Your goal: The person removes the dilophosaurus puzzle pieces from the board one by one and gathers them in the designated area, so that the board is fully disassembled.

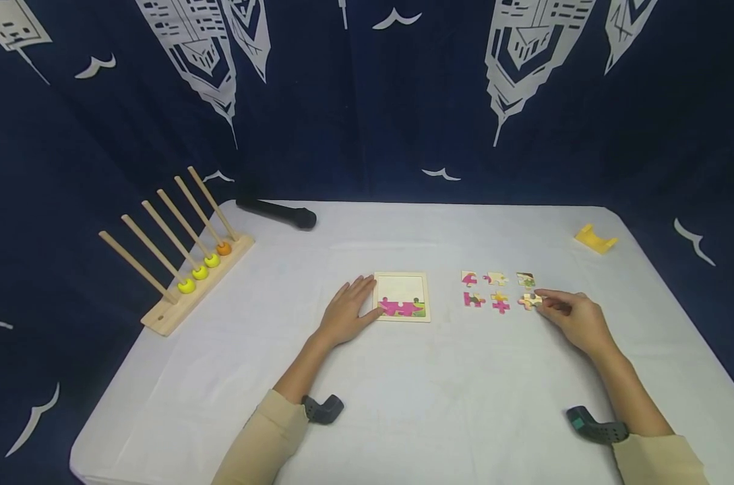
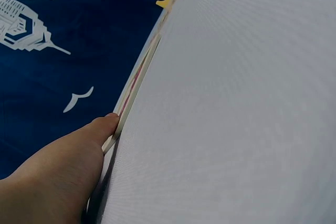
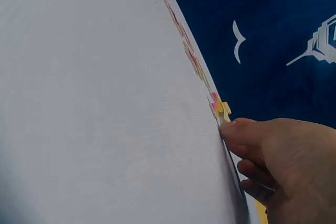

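My left hand (image 1: 347,315) rests at the left side of a square wooden puzzle board (image 1: 397,319), thumb on its lower left corner and fingers stretched along the edge. Pink and green pieces (image 1: 401,308) fill the board's bottom row; pale wood shows above them. Over on the right, my right hand (image 1: 575,322) pinches a yellowish puzzle piece (image 1: 528,302) between thumb and forefinger. That piece (image 3: 224,109) looks tilted up in the right wrist view. Several loose puzzle pieces (image 1: 473,300) lie in two rows between the board and my right hand.
A wooden peg stand (image 1: 160,321) with yellow and orange beads stands at the left. Behind it lies a black microphone (image 1: 278,212) near the far edge. A yellow curved block (image 1: 595,240) sits at the back right of the white-covered table (image 1: 439,404).
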### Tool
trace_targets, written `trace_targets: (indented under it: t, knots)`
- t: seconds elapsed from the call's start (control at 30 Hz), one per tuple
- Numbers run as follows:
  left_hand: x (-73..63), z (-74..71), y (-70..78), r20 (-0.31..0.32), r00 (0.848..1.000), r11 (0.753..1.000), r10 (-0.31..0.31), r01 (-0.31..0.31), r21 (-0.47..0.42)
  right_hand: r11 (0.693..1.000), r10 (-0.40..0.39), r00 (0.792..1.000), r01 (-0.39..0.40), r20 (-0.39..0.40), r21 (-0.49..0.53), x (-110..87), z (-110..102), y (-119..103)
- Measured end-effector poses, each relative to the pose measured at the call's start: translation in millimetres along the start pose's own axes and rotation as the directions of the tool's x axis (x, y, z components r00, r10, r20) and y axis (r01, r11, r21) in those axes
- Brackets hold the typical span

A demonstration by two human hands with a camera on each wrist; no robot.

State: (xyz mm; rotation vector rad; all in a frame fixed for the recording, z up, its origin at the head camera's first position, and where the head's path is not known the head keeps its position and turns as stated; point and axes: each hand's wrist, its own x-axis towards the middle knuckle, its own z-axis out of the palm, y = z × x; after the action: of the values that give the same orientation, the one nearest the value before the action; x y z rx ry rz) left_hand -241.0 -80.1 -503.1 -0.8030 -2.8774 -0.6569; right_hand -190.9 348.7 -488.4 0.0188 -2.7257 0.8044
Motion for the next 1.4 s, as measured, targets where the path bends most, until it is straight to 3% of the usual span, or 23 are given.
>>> trace_targets:
  t: [0.4, 0.53, 0.67, 0.83, 1.03, 1.23, 1.4]
  knots:
    - [0.8, -2.0, -0.4, 0.005, 1.0, 1.0, 0.004, -0.004, 0.002, 1.0, -0.026, 0.999, 0.026, 0.025, 0.003, -0.6, 1.0, 2.6]
    - [0.5, -2.3, -0.4, 0.006, 1.0, 1.0, 0.002, -0.002, -0.003, 0.999, -0.02, 1.0, 0.021, -0.024, 0.038, -0.5, 1.4, -6.9]
    - [-0.3, -2.3, -1.0, 0.007, 1.0, 1.0, -0.006, 0.006, 0.007, 0.994, -0.018, 0.997, 0.027, -0.081, 0.109, 2.6, 5.7, -29.6]
    - [-0.7, -2.2, -1.7, 0.002, 1.0, 1.0, -0.005, 0.005, 0.003, 0.971, -0.131, 0.988, 0.144, -0.078, 0.189, 7.5, 22.8, -63.8]
    - [-0.8, -2.4, -1.8, 0.008, 1.0, 1.0, -0.004, 0.004, 0.002, 0.919, -0.282, 0.956, 0.293, -0.079, 0.262, 12.5, 53.9, -109.7]
    - [-0.2, -2.3, -1.2, 0.009, 1.0, 1.0, -0.003, 0.003, -0.004, 0.877, -0.344, 0.935, 0.353, -0.087, 0.326, 16.7, 87.4, -154.2]
    - [0.5, -2.5, -0.7, 0.016, 1.0, 1.0, 0.006, -0.006, -0.005, 0.843, -0.424, 0.906, 0.399, -0.01, 0.36, 17.4, 109.8, -181.9]
